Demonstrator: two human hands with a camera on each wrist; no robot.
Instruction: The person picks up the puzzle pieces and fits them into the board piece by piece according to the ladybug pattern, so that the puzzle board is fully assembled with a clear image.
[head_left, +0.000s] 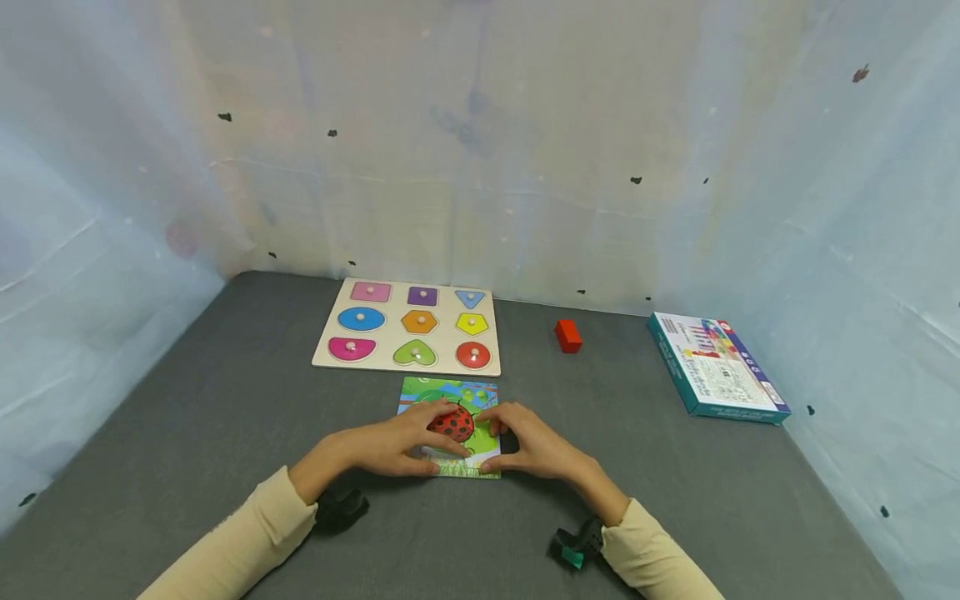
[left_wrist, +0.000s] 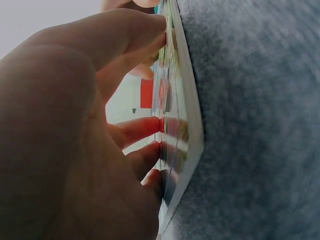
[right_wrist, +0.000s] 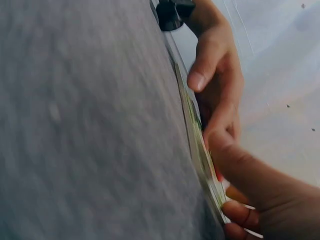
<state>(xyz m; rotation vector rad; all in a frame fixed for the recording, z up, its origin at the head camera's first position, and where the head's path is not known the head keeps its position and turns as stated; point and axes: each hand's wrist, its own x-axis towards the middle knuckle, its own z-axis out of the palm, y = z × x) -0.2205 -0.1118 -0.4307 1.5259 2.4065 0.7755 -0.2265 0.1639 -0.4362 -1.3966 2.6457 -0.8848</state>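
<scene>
A square picture puzzle board [head_left: 480,472] with a red, black-spotted ladybug [head_left: 459,423] on green and blue lies flat on the grey table. My left hand [head_left: 397,442] spreads over its left half, fingertips resting on the ladybug picture and thumb by the lower edge. From the right, my right hand [head_left: 536,443] arches over the board's right edge, with bent fingers by the ladybug and thumb at the lower right corner. In the left wrist view, left fingertips touch the face of the board [left_wrist: 192,115]. The right wrist view shows both hands along the board [right_wrist: 192,135].
Just behind lies a wooden shape board [head_left: 382,335] with several coloured knobbed pieces. A red block [head_left: 568,336] sits at the back, right of centre. Farther right is a flat teal-and-white box [head_left: 720,367]. Pale sheeting [head_left: 480,167] hangs around the table [head_left: 187,467].
</scene>
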